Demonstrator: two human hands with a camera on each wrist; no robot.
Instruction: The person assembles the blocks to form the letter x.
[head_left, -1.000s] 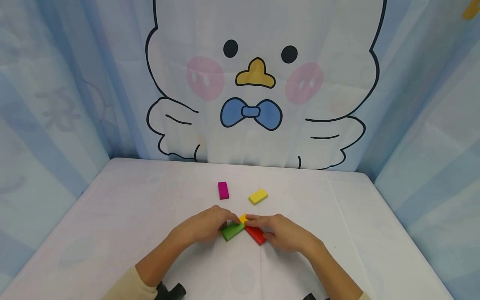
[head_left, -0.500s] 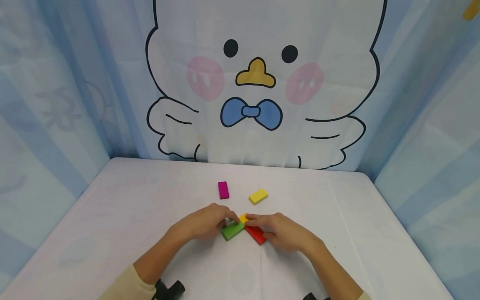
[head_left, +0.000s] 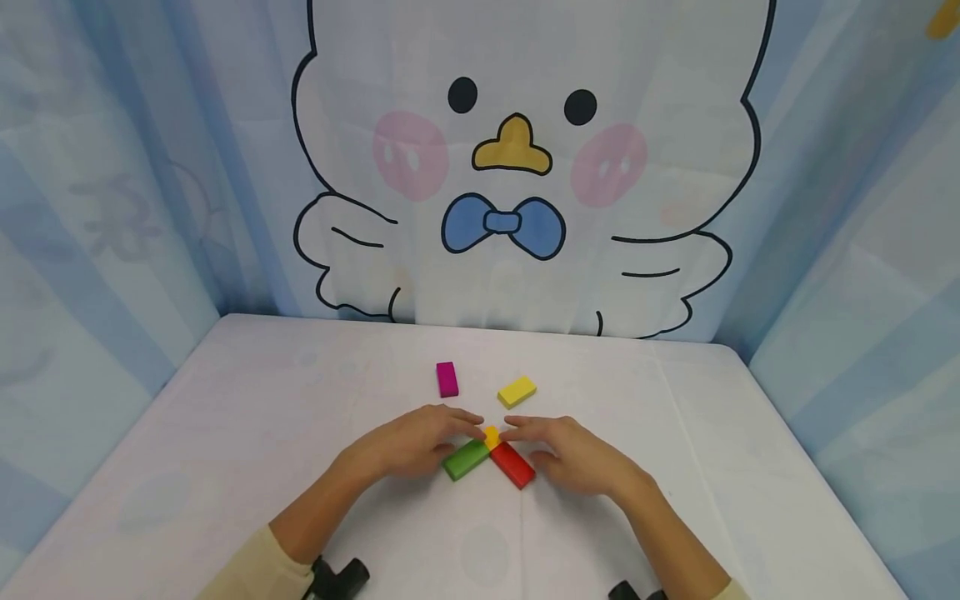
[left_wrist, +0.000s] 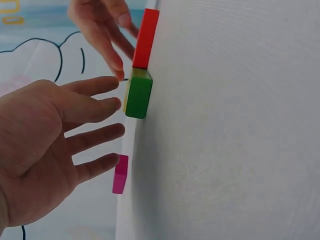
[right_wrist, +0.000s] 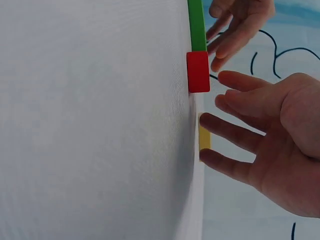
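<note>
A green block (head_left: 466, 460) and a red block (head_left: 513, 465) lie angled on the white table, their far ends meeting at a small orange-yellow block (head_left: 492, 437). My left hand (head_left: 422, 439) hovers beside the green block with its fingers spread, holding nothing; the left wrist view shows the fingers extended past the green block (left_wrist: 139, 95). Opposite it, my right hand (head_left: 579, 454) is held beside the red block, fingers apart and nothing between them. In the right wrist view the thumb and fingers reach near the red block (right_wrist: 198, 72) without gripping it.
Farther back lie a magenta block (head_left: 447, 379) and a yellow block (head_left: 517, 392), separate from the others. The table (head_left: 300, 375) ends at a patterned curtain (head_left: 510, 292) behind, with curtains on both sides too.
Both hands have come off the blocks; the right hand has lifted back to the right, uncovering the red block. The left fingers have straightened and moved slightly away. The blocks hold nearly the same layout.
</note>
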